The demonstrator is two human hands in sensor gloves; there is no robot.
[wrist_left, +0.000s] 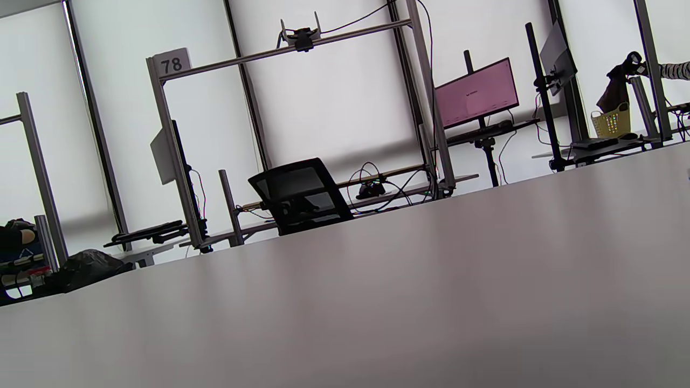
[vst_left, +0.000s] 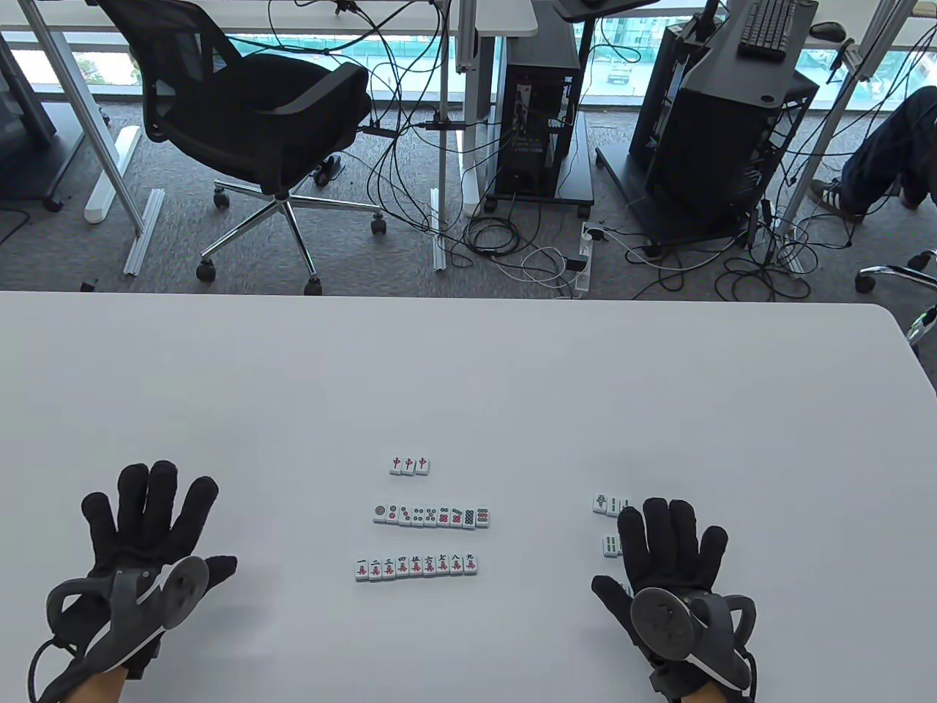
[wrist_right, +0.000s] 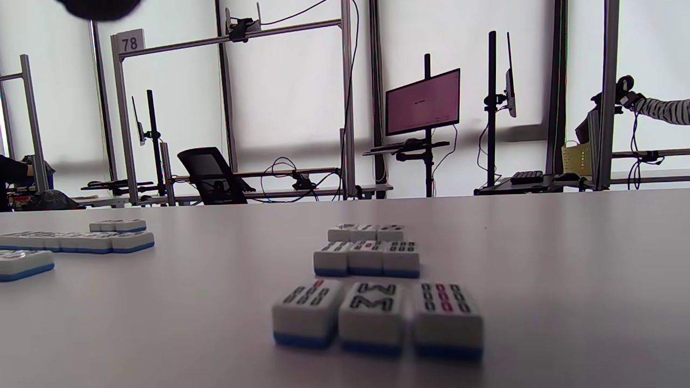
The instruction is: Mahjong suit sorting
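hands flat on the counter, fingers spread, each grip fully open and holding nothing. left hand lies well apart from the tiles. right hand covers part of the bamboo tiles. dots row and characters row sit mid-counter.

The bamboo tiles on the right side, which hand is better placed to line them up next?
Probably the right hand: it hovers open directly over the bamboo tiles, partly covering them in the table view. The left hand rests open far across the table.
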